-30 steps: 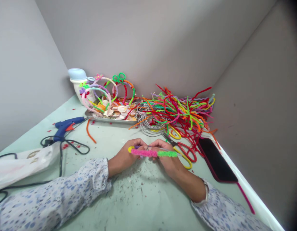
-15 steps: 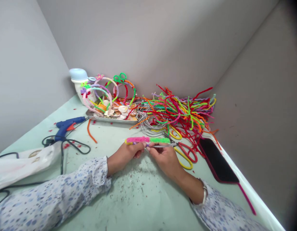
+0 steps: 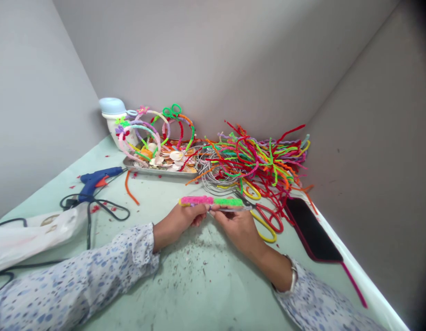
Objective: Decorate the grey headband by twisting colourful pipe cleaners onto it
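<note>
I'm clasping a slim headband wrapped in fuzzy pink and green pipe cleaner (image 3: 213, 201), my left hand (image 3: 178, 221) and right hand (image 3: 237, 227) both closed on it, just beside red-and-yellow-handled scissors (image 3: 260, 228).

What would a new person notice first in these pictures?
A bright heap of pipe cleaners at the back right catches the eye first. To its left, colourful headbands rise from a metal tray of shells. In front, the left hand and right hand hold a pink and green fuzzy stick.

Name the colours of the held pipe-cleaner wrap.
The pipe-cleaner wrap is hot pink and lime green, per the head view.
</note>
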A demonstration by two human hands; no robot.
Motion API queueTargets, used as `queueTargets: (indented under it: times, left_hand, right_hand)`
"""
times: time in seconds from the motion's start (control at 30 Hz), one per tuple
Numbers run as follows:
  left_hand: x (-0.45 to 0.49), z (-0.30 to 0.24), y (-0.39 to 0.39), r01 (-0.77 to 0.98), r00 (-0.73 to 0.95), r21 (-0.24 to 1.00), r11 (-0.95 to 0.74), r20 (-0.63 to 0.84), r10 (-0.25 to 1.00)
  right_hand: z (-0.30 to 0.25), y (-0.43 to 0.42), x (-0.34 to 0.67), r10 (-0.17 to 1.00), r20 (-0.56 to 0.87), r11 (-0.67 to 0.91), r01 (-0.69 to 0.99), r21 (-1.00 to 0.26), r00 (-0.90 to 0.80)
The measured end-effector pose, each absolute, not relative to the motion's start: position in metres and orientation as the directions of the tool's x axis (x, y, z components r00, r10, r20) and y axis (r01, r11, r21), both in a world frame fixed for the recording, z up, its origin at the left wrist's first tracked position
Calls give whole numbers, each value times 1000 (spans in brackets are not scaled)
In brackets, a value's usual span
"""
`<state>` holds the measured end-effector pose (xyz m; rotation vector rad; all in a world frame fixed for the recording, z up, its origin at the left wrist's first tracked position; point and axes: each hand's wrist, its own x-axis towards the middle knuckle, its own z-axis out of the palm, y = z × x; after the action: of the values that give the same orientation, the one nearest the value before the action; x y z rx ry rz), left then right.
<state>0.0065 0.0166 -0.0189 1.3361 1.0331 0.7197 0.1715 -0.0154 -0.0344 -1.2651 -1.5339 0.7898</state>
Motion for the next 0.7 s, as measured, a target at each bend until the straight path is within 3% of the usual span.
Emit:
queueTargets:
  times: [0.2,0.5,0.7]
  left_hand:
    - [8,-11,14,148,415,986,81,-136,899]
    - [9,-7,14,192,411,981,12,-91,907]
    - [6,-15,17,113,457,993,16,-66,887]
  right_hand:
    - [-31,-16,173,966,257,236,409,-881,-4]
    - [-17,-17,169,997,45,15,432,-902,58]
    - [-18,-15,171,976,215,181,452,-874,26]
